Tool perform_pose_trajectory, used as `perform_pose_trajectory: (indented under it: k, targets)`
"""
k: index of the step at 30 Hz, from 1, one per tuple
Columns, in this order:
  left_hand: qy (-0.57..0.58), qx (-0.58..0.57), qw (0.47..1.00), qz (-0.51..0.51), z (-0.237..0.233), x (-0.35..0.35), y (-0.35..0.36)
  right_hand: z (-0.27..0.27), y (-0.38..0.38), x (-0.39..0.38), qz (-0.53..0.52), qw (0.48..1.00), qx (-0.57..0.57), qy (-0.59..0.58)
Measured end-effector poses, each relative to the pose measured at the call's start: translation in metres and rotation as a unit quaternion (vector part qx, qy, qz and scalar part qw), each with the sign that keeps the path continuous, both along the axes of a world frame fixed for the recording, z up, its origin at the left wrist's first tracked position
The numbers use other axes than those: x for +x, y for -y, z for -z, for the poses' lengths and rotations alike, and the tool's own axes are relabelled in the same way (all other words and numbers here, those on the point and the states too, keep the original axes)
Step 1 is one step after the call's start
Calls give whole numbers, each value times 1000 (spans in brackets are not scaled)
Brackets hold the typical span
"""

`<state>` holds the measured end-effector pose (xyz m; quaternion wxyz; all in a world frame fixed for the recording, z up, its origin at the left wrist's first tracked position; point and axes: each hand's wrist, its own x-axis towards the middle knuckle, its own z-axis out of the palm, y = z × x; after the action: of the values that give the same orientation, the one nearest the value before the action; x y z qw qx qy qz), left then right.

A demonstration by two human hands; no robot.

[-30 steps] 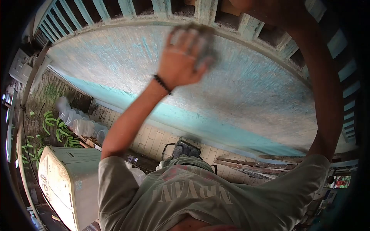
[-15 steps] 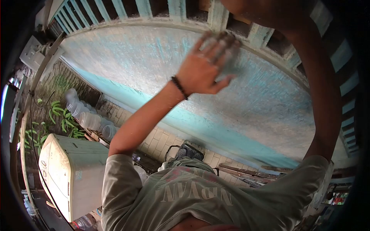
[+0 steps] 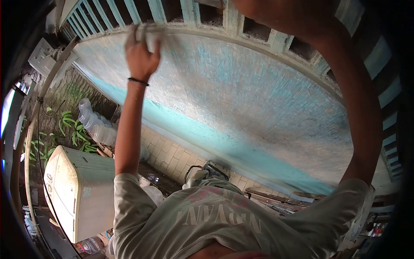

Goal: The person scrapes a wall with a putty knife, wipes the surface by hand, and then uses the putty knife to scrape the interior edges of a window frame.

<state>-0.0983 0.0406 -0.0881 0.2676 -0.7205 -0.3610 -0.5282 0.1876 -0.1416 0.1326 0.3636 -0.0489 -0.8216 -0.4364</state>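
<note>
My left hand is raised in front of the upper part of a worn blue and grey wall, just below the slatted railing. It wears a dark bracelet, and its fingers are apart, blurred at the tips, with nothing seen in them. At the top edge my right hand is in shadow near the railing slats. Its fingers are cut off by the frame, so whatever it holds or touches is hidden.
A pale bin-like box stands at lower left. Behind it are clear plastic containers and green leaves. Below the wall are floor tiles, a black object and long wooden pieces.
My left hand has swept left across the wall, from the middle to near the upper left of the railing. My right hand has moved slightly left at the top edge.
</note>
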Motion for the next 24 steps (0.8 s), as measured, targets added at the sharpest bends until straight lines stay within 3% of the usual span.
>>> perform_pose_trajectory:
  k: [2, 6, 8, 11, 14, 17, 19, 20, 22, 24]
  targets:
    - [-76, -43, 995, 38, 7, 39, 30, 0, -5, -4, -16, 999, -22, -22]
    - [-89, -77, 985, 128, 18, 113, 100, 0, -17, -13, -110, 979, -152, -77]
    - [-139, -63, 968, 200, 12, 134, 131, -3, -22, -14, -124, 983, -120, -63]
    - [-199, -66, 950, 231, 5, 144, 143, -3, -20, -14, -87, 990, -92, -54]
    - [-201, -69, 954, 213, 12, 121, 114, 2, -35, -13, -119, 987, -91, -63]
    - [-161, -49, 973, 158, 31, 56, 58, 5, -26, -9, -116, 970, -189, -100]
    - [-142, -60, 986, 64, 42, -4, 19, 14, -9, -18, -51, 967, -185, -167]
    - [-131, -76, 988, 9, 48, -32, 2, 23, -5, -34, 0, 968, -131, -213]
    - [16, -214, 976, -25, 61, -74, -20, 19, -3, -36, 71, 969, -126, -198]
    - [22, -151, 987, -56, 56, -90, -23, 4, -9, -20, 117, 966, -188, -133]
